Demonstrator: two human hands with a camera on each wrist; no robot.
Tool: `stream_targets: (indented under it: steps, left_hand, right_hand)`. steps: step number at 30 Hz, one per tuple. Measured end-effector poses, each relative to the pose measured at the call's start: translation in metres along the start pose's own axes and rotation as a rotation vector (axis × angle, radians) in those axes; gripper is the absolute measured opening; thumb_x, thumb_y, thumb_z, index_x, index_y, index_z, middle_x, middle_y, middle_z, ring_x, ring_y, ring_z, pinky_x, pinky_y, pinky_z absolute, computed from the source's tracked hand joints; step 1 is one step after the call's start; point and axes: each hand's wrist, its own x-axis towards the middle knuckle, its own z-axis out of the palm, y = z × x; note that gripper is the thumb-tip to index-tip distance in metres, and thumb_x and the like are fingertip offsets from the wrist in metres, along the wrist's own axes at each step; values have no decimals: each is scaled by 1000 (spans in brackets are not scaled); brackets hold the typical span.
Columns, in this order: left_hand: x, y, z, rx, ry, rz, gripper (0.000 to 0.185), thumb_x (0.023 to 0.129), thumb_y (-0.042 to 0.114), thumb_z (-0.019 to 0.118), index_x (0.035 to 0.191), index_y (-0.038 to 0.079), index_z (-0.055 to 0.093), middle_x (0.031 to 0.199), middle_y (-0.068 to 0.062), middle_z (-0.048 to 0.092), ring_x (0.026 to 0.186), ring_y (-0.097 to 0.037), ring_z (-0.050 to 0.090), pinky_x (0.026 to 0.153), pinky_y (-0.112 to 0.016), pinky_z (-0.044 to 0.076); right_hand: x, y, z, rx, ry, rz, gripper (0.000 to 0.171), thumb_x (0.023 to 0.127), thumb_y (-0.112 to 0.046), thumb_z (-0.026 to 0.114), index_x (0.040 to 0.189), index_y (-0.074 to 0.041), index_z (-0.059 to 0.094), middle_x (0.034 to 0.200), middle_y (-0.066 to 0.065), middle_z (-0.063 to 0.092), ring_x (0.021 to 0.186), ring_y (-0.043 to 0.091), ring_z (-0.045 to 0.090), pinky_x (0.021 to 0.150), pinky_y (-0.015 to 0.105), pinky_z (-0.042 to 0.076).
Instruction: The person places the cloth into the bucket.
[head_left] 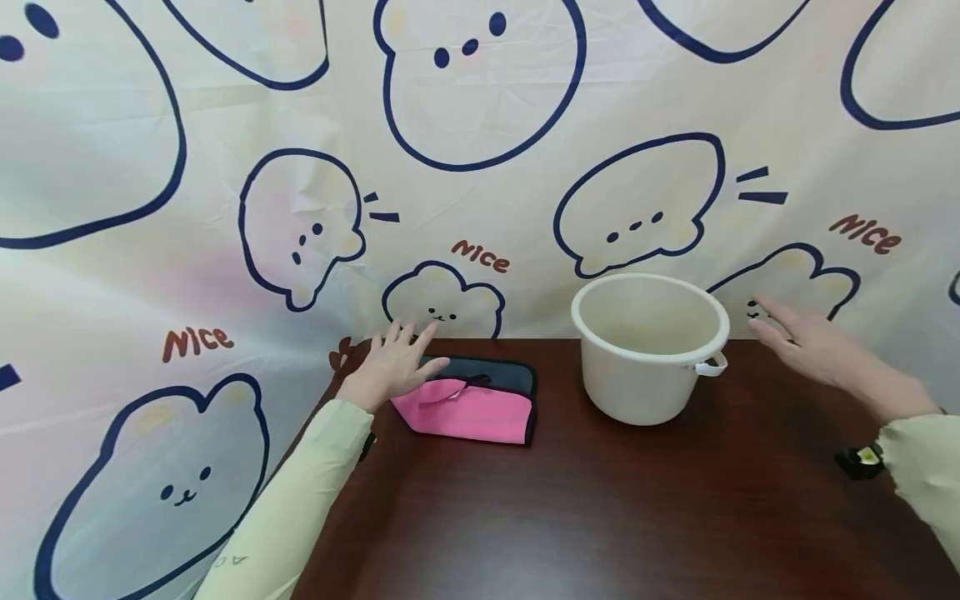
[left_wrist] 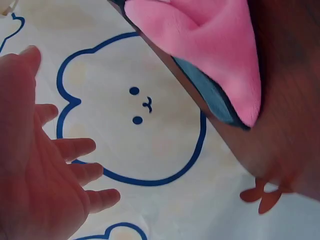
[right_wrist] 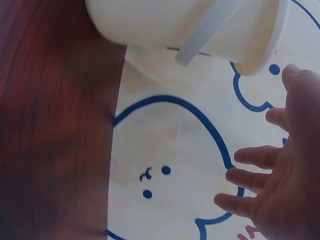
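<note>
A folded cloth (head_left: 472, 410), pink on one face and dark grey-blue on the other with black edging, lies at the back left of the table. Just above its left end my left hand (head_left: 390, 367) hovers with spread fingers, holding nothing. In the left wrist view the pink cloth (left_wrist: 210, 45) appears apart from that hand (left_wrist: 45, 165). To the right stands a white bucket (head_left: 637, 387), upright, with a pale handle (head_left: 711, 365) at its right side. My right hand (head_left: 821, 346) is held in the air right of the bucket, fingers extended. The right wrist view shows this hand (right_wrist: 280, 175) holding nothing.
The dark brown wooden table (head_left: 570, 517) reaches back to a hanging sheet (head_left: 465, 208) printed with cartoon bears. That sheet also runs along the table's left side. A dark band with a small yellow-and-white piece (head_left: 868, 456) sits at the right wrist.
</note>
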Motion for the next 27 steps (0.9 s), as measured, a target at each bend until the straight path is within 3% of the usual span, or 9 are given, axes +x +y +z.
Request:
stream_targets:
  steps: [7,12,16,18,23,25,27]
  left_hand:
    - [2,12,15,-51,18,15,79,94,59,49,158,23,17,159,-22,25,147,-45,20,114,-68,21]
    - [2,17,25,-104,28,12,79,93,55,55,157,23,21,156,-20,31,144,-44,28,113,-66,26]
    - [3,23,31,-176,4,-15,79,93,52,59,157,26,21,156,-19,31,142,-43,30,112,-64,30]
    - [2,26,33,-201,-11,-21,78,93,50,61,156,26,22,155,-20,32,141,-43,33,109,-64,34]
    - [1,35,46,-212,-46,-18,75,91,47,65,154,25,29,151,-20,38,136,-43,39,104,-65,39]
    - [1,38,52,-211,-78,-26,77,89,48,67,153,25,31,150,-19,39,137,-43,39,104,-65,39]
    - [1,42,58,-215,-116,-38,80,87,50,68,153,26,32,151,-19,38,139,-43,37,104,-66,39]
  right_hand:
    - [-1,-11,11,141,65,-13,69,105,-46,33,158,-9,11,153,36,26,134,60,30,100,77,25]
    - [-1,-23,19,241,141,-15,64,105,-44,31,158,-13,11,147,38,34,124,60,43,95,77,32]
    - [-1,-32,24,320,192,-20,63,106,-43,30,158,-13,14,143,36,41,112,55,57,90,72,43]
    - [0,-35,27,353,202,-26,62,106,-42,31,158,-12,15,142,35,44,107,52,61,88,61,51]
    - [4,-38,35,415,186,-12,63,106,-40,31,158,-9,14,143,35,43,103,47,65,93,64,47]
    - [4,-37,39,435,184,1,63,106,-41,32,157,-9,15,143,35,44,99,41,68,93,72,40]
    - [5,-36,42,441,199,6,60,106,-40,34,157,-10,21,141,33,48,92,24,72,93,65,46]
